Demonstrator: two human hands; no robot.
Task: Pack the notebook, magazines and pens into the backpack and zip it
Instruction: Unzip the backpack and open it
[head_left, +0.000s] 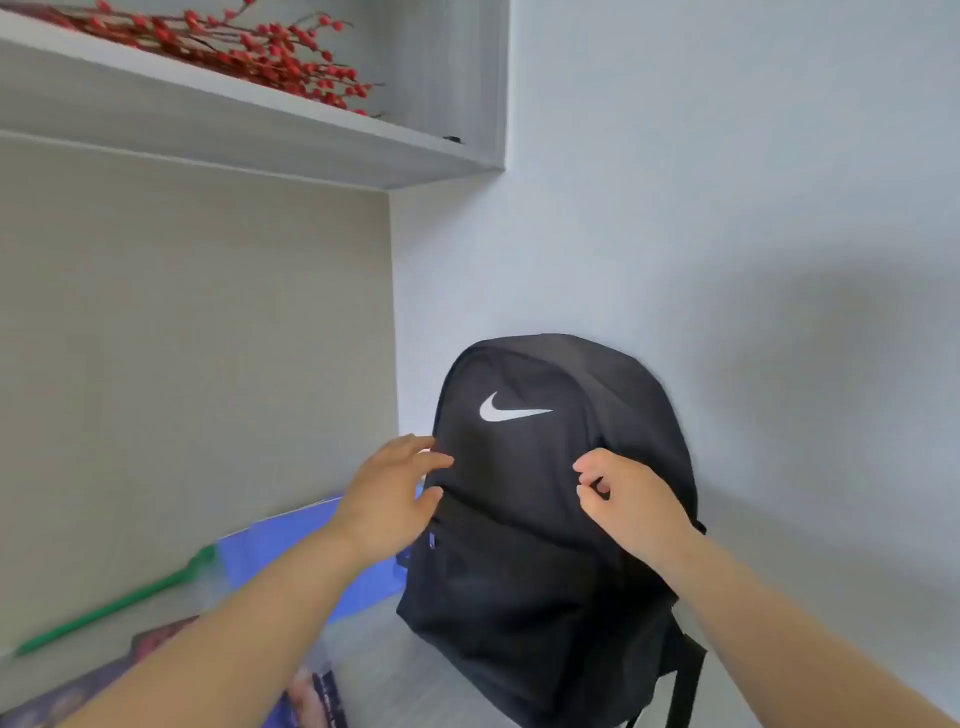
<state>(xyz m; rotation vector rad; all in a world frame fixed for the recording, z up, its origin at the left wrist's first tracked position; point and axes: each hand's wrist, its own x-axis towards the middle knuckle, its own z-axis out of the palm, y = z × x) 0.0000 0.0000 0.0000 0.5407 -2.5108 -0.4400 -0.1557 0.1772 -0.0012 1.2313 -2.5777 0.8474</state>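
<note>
Our left hand (392, 491) is spread open, fingertips touching the left edge of the black backpack (545, 519), while our right hand (631, 499) curls its fingers in a pinch on the fabric at the front, on the right side. The backpack stands upright on the desk (395, 670) against the wall. A blue folder (291, 540) and a magazine (311, 696) lie left of it, with a green stick (119, 603) further left.
</note>
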